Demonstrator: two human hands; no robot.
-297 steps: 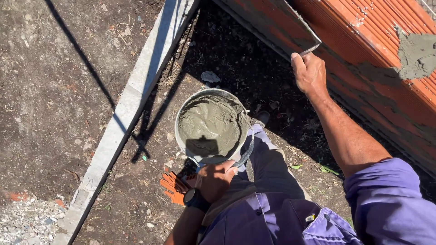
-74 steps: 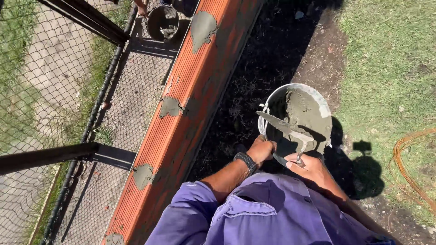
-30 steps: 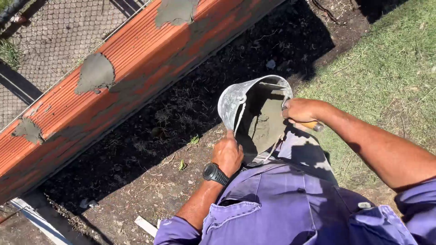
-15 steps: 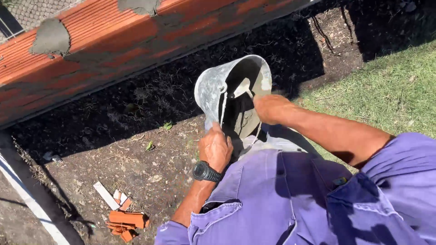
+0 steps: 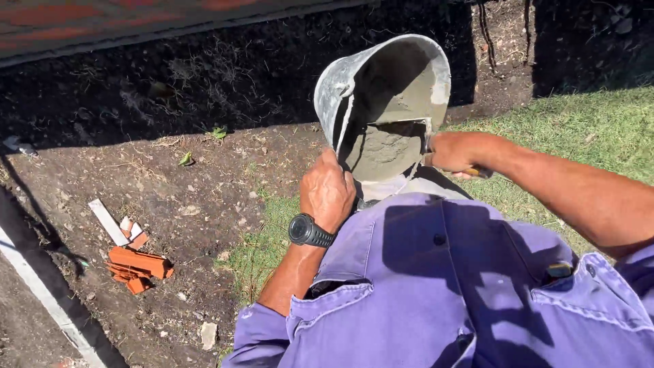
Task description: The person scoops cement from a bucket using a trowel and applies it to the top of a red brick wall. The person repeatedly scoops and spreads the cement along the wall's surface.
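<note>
The left hand (image 5: 328, 191) clamps its grip on the near rim of the bucket (image 5: 385, 102), tilted steeply against the person's lap; the right hand (image 5: 455, 151) wraps shut on a trowel handle (image 5: 477, 173), blade in the mortar (image 5: 388, 146). Tipped this far, wet mortar could slump out onto the shirt (image 5: 436, 286) or soil (image 5: 170, 197), or the rim could slip.

an outdoor bricklaying site in a yard: bare dug soil (image 5: 170, 184) beside grass (image 5: 586, 123), broken brick pieces (image 5: 136, 262) on the ground, a brick wall (image 5: 136, 17), and a mortar-filled bucket (image 5: 381, 102).
</note>
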